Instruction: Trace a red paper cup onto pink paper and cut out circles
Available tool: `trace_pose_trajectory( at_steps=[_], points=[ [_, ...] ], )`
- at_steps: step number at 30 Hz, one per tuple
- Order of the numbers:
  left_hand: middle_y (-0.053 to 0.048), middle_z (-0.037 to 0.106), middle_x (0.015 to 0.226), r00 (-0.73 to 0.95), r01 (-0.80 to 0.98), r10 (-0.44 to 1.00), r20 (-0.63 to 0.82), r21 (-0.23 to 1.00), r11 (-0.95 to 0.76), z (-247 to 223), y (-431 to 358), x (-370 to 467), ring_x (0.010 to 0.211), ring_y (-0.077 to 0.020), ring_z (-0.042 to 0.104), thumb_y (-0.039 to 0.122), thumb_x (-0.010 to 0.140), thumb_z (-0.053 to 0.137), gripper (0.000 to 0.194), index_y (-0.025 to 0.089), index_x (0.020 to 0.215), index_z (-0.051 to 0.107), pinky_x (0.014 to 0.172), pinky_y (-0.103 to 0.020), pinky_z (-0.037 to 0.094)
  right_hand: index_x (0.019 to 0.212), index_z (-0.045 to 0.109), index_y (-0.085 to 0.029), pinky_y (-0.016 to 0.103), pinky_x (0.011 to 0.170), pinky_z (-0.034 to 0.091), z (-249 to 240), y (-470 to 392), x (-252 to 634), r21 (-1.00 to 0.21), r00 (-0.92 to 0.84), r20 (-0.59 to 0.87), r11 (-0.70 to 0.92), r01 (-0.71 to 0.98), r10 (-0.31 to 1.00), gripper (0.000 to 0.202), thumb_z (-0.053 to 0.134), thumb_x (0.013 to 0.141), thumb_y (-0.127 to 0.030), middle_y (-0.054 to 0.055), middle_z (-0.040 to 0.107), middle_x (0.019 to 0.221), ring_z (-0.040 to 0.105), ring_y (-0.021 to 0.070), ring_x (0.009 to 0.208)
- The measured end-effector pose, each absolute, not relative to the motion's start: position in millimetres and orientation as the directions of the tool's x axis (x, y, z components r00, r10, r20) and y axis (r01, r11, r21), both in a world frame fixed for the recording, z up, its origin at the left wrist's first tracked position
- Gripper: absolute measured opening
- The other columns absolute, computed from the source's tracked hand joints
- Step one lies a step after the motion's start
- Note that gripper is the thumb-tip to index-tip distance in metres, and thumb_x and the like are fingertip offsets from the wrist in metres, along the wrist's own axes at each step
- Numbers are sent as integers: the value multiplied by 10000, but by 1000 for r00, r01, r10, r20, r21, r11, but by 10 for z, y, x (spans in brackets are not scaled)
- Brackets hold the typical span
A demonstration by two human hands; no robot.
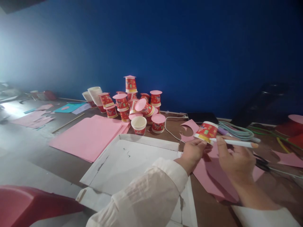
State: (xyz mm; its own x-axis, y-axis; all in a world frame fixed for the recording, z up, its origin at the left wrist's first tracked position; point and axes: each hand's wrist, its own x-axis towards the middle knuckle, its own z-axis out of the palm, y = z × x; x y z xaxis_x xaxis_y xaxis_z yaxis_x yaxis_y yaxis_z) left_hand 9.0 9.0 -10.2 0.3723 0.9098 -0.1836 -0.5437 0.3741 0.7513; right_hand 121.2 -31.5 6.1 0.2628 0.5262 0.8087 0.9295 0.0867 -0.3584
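Red paper cup (206, 131), tilted above pink paper (205, 176); left hand (193, 154) pinching its rim, right hand (240, 162) gripping a white pen (239, 143) against it. Looks like marking, calling for a steady cup, light pressure.

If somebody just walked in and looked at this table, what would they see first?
Probably the pile of red cups, many with pink circles on top, in front of the blue wall. Next, over on the right, the left hand holds another cup, and the right hand holds a white pen up to it.
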Motion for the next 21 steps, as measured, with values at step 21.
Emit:
trace_pose_trajectory(
  at_steps=[21],
  points=[
    [-40,681,720,377,-374,899,-222,852,367,-31,32,51,668,-141,625,202,873,675,192,143,690,688,765,-322,567,968,783,-164,374,788,536,98,-327,1186,-353,243,794,98,930,558,481,498,997,-550,116,786,825,738,273,850]
  ],
)
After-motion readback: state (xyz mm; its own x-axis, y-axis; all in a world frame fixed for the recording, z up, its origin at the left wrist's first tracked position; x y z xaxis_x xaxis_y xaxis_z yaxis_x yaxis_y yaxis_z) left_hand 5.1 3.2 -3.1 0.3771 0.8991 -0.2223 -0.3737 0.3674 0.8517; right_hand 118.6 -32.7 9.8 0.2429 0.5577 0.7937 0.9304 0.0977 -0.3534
